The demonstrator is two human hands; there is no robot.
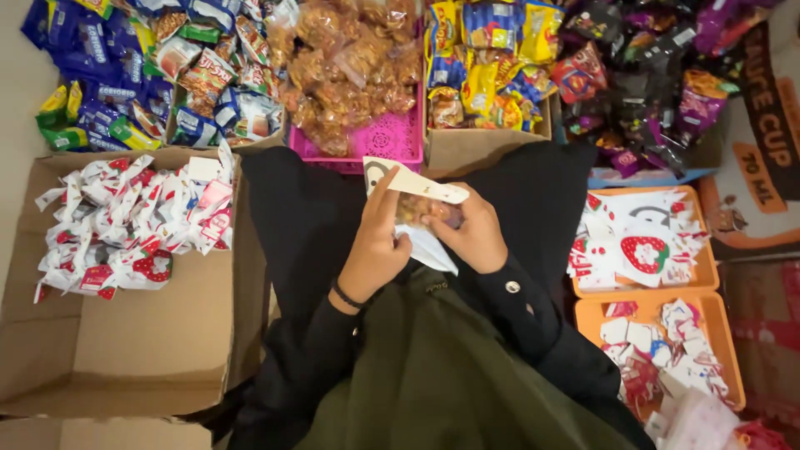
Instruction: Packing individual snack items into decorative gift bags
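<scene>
Over my lap, my left hand (377, 242) and my right hand (472, 231) both grip a small clear snack packet (418, 208) of orange-brown crisps. A white paper header card (408, 181) is folded over the packet's top, and my left fingers press on it. A white flap hangs below, between my hands. My sleeves are black, and a dark bracelet circles my left wrist.
A cardboard box (125, 333) on the left holds several finished red-and-white packets (125, 225). Orange trays (708, 275) on the right hold printed cards. A pink basket (383, 137) of bagged crisps and boxes of wrapped sweets (492, 58) line the far side.
</scene>
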